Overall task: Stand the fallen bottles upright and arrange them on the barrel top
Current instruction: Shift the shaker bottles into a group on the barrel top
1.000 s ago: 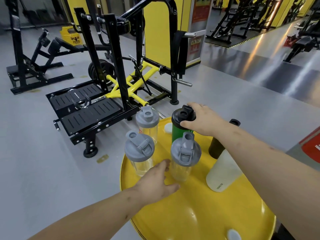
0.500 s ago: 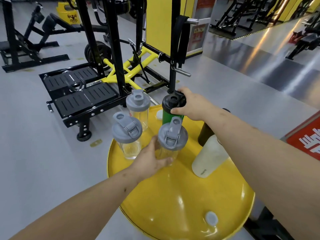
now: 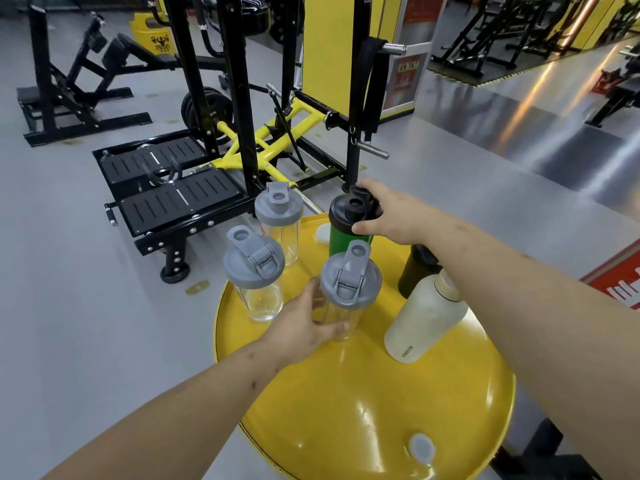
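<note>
Several bottles stand upright on the yellow barrel top (image 3: 363, 393). My right hand (image 3: 391, 216) grips the black lid of a green shaker bottle (image 3: 337, 237) at the far edge. My left hand (image 3: 301, 327) is wrapped around the lower body of a clear shaker with a grey lid (image 3: 349, 282). Two more clear grey-lidded shakers stand to the left: the nearer clear shaker (image 3: 254, 268) and the far clear shaker (image 3: 278, 216). A cream bottle (image 3: 420, 323) stands to the right, with a dark olive bottle (image 3: 415, 271) behind it, partly hidden by my right forearm.
A black and yellow gym machine (image 3: 242, 140) stands on the grey floor just beyond the barrel. A grey bung cap (image 3: 420, 448) sits near the barrel's front rim and a white cap (image 3: 323, 233) near the far rim. A red sign (image 3: 620, 282) is at the right.
My left hand moved forward from the barrel top and closed around the nearest clear shaker. My right hand stays on the green bottle's lid. The camera view shifted closer.
</note>
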